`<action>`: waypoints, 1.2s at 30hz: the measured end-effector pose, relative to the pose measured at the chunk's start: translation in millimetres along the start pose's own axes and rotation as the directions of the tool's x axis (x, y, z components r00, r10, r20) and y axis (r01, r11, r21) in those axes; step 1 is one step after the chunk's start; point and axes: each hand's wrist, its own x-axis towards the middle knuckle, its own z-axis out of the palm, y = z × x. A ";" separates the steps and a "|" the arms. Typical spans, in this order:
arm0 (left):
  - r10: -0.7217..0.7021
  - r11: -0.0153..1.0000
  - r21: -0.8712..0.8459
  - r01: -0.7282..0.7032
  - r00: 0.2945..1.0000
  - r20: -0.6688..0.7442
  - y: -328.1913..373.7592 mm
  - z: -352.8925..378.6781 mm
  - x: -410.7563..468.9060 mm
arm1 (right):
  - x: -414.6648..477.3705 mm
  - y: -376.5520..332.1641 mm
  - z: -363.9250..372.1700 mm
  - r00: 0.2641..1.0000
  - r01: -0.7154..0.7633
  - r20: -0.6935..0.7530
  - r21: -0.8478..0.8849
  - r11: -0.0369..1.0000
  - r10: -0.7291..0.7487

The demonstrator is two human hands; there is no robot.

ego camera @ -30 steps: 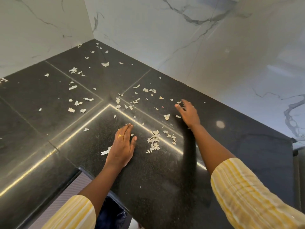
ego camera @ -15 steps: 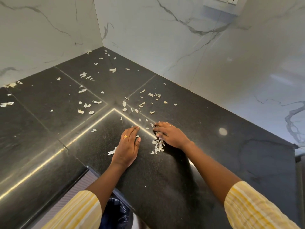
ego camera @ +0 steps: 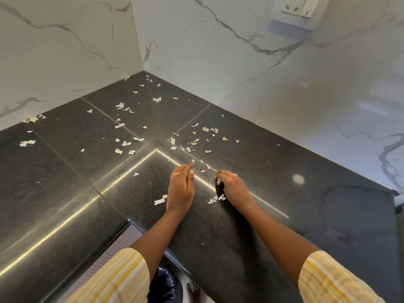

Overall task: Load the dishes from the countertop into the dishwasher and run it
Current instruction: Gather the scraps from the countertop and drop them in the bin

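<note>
No dishes and no dishwasher are in view. The black stone countertop runs into a corner and is strewn with several small pale scraps. My left hand stands on its edge on the counter, fingers straight and together. My right hand lies cupped just to its right, fingertips down on the stone. A little heap of scraps lies against its palm side, between the two hands. A longer white strip lies left of my left wrist.
White marble walls close the corner at the back and left, with a wall socket at the top right. Below the counter's front edge stands a bin with a dark bag, and a bare foot beside it.
My right hand has drawn back from the far counter toward my left hand, dragging scraps with it. The left hand has tipped from flat onto its edge.
</note>
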 end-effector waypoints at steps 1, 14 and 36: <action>-0.076 0.996 -0.039 0.075 0.997 -0.013 5.2 0.6 1.9 | 6.0 0.6 -1.3 0.998 -0.067 -0.021 0.043 0.997 0.067; -0.657 -0.082 -0.883 0.462 0.641 0.397 31.8 30.6 37.7 | 41.2 -80.7 -22.0 0.852 -0.432 0.297 0.865 0.257 0.432; -0.714 -0.356 -0.923 0.145 0.596 0.369 -31.7 -56.5 37.2 | -65.2 -27.0 -12.3 0.897 -0.377 0.216 -0.081 0.923 0.386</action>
